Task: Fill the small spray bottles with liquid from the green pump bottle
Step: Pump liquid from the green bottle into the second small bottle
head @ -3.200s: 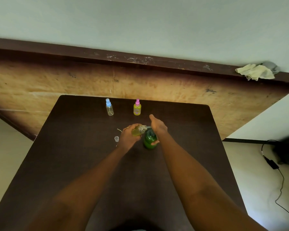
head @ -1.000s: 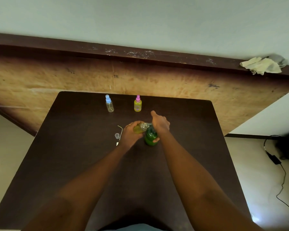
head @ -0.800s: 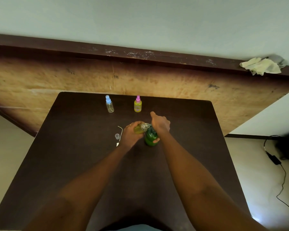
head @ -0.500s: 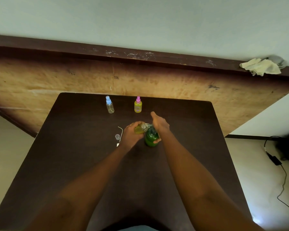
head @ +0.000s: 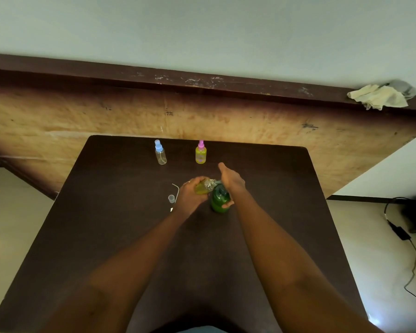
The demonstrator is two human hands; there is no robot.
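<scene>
The green pump bottle (head: 217,200) stands upright near the middle of the dark table (head: 118,224). My right hand (head: 232,180) rests on its pump head with the fingers stretched forward and the thumb lying against the bottle's side. My left hand (head: 190,195) grips a small open bottle (head: 202,188) holding yellowish liquid, tilted with its mouth at the pump spout. Two more small spray bottles stand at the far edge: a blue-capped clear one (head: 160,153) and a pink-capped yellow one (head: 200,153).
A small clear cap (head: 171,198) and a thin bent tube (head: 177,188) lie just left of my left hand. A wooden panel rises behind the table, with a crumpled cloth (head: 377,97) on its ledge. A cable and adapter (head: 399,231) lie on the floor at right.
Both hands and the bottles keep their places; only the view shifts slightly.
</scene>
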